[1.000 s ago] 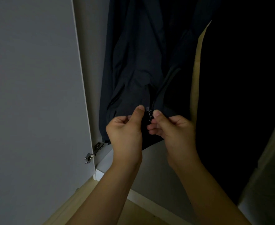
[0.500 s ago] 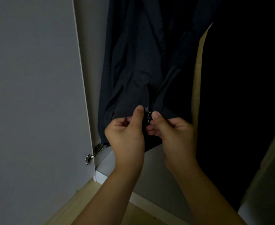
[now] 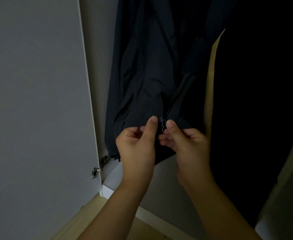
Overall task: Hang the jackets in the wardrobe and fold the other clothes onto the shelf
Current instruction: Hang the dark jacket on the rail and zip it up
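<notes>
Dim light fills the open white wardrobe (image 3: 97, 49), its inside falling away to near black on the right. Its tall white door (image 3: 35, 101) stands swung open on the left, and pale wooden flooring (image 3: 93, 217) shows below its bottom edge. Hanging inside is a dark navy jacket of thin, creased fabric (image 3: 142, 70), its hem down at hand level and its top running out of view above. Just to its right a narrow tan strip (image 3: 209, 87) runs down the dark interior; what it belongs to I cannot tell.

Both bare forearms reach up from below. The left hand (image 3: 137, 146) pinches the jacket's left front edge near the hem, thumb pressed on the cloth and fingers curled under. The right hand (image 3: 187, 144) pinches the right front edge the same way, thumb up beside the other thumb. Between the two thumbs sits a small silver metal zip slider (image 3: 163, 124) at the foot of the open zip. A small silver door hinge (image 3: 99, 168) glints at the door's lower edge. No label or writing is readable anywhere.
</notes>
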Tool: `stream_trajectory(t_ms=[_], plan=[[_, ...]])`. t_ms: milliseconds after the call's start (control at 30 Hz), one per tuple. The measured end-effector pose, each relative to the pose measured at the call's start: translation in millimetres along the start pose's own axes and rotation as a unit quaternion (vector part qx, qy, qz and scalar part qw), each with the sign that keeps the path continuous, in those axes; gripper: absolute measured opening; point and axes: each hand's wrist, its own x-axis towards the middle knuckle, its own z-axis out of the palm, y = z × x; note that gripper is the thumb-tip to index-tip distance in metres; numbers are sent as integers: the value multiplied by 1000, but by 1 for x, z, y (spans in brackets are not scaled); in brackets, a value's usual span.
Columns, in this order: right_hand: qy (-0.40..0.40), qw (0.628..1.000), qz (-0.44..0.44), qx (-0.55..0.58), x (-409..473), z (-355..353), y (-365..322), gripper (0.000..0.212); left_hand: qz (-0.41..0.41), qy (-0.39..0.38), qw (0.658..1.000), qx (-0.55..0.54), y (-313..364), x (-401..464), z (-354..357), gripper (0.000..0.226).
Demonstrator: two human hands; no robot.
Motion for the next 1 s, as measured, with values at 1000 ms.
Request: stream_trajectory(t_ms=[1000], plan=[[-32,995,96,13,13,-13,-9,37,-32,-233,890,390,29,41,-50,36]])
